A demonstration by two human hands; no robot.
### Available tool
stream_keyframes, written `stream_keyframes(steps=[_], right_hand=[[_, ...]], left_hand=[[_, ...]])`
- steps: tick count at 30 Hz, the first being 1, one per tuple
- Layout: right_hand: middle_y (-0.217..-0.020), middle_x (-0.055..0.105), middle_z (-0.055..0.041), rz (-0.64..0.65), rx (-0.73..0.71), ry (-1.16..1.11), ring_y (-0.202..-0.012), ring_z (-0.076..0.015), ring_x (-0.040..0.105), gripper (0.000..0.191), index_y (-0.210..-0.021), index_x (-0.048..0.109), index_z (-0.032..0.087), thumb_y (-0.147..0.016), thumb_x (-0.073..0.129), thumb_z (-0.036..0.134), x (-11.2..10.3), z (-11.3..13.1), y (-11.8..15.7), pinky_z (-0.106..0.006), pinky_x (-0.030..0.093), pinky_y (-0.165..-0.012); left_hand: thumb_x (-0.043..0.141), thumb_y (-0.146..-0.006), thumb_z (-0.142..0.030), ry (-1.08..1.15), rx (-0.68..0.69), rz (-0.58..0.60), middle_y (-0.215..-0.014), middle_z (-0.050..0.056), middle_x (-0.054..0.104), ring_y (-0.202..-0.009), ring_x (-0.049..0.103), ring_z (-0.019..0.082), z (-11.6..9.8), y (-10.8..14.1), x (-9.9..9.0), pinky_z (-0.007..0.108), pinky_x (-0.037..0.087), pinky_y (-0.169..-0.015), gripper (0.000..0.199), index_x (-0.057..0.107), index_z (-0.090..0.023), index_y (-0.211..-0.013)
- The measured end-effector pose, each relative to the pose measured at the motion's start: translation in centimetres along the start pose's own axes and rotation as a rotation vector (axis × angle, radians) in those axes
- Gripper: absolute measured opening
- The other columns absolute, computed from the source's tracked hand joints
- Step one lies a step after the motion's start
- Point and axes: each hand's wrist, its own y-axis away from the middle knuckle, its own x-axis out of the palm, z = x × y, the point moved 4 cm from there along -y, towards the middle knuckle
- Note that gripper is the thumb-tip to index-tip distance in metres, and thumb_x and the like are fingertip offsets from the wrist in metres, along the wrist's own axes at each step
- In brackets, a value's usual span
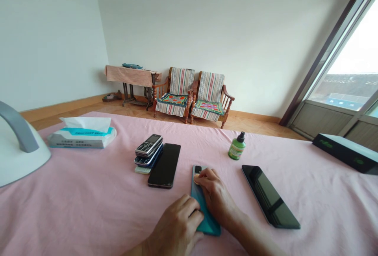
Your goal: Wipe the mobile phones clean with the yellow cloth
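Observation:
A teal smartphone (211, 225) lies face down on the pink tablecloth, its dark camera block at the far end. My left hand (180, 222) is closed about the phone's near left edge. In the fingers of my right hand (217, 193) is a small pale round pad (196, 179), pressed on the phone's back just below the camera block. To the left, a black smartphone (165, 165) lies screen up against a stack of keypad phones (149, 150). Right of my hands lies another dark smartphone (271, 197), and a green bottle (237, 146) with a black cap stands beyond.
A pack of tissues (82, 133) sits at the left, beside a white rounded object with a grey handle (22, 146). A black box (348, 153) lies at the right edge. Past the table (112, 216) stand two wooden chairs (181, 91) and a cloth-covered stand (130, 76).

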Motion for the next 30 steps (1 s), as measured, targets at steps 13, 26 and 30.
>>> stream_keyframes(steps=[13, 26, 30], right_hand=[[-0.087, 0.055, -0.0053, 0.011, 0.025, -0.12, -0.086, -0.0186, 0.053, 0.034, -0.079, 0.067, 0.019, -0.074, 0.045, -0.006, -0.5, 1.5, 1.9, -0.03, 0.046, -0.075], [-0.092, 0.056, -0.0067, -0.005, 0.01, -0.055, -0.09, -0.0192, 0.052, 0.035, -0.087, 0.069, 0.019, -0.081, 0.042, -0.002, 0.0, -0.3, -0.8, -0.032, 0.046, -0.079], [-0.093, 0.056, -0.0066, 0.032, -0.013, -0.111, -0.09, -0.019, 0.053, 0.033, -0.09, 0.067, 0.021, -0.084, 0.042, 0.0, -0.5, 1.3, 1.9, -0.031, 0.046, -0.078]], left_hand=[[0.069, -0.068, -0.006, 0.206, -0.109, 0.028, -0.099, 0.002, 0.057, -0.094, 0.05, 0.022, 0.9, 0.0, -1.1, 0.033, 0.042, -0.083, 0.025, 0.057, -0.019, -0.086], [0.06, -0.061, -0.005, 0.226, -0.118, 0.024, -0.087, 0.001, 0.053, -0.083, 0.052, 0.02, 1.2, -0.2, -2.1, 0.029, 0.042, -0.072, 0.022, 0.051, -0.019, -0.077], [0.048, -0.061, 0.002, 0.244, -0.112, -0.098, -0.082, 0.0, 0.052, -0.077, 0.053, 0.018, 2.4, -0.2, -2.0, 0.026, 0.042, -0.068, 0.026, 0.049, -0.019, -0.077]])
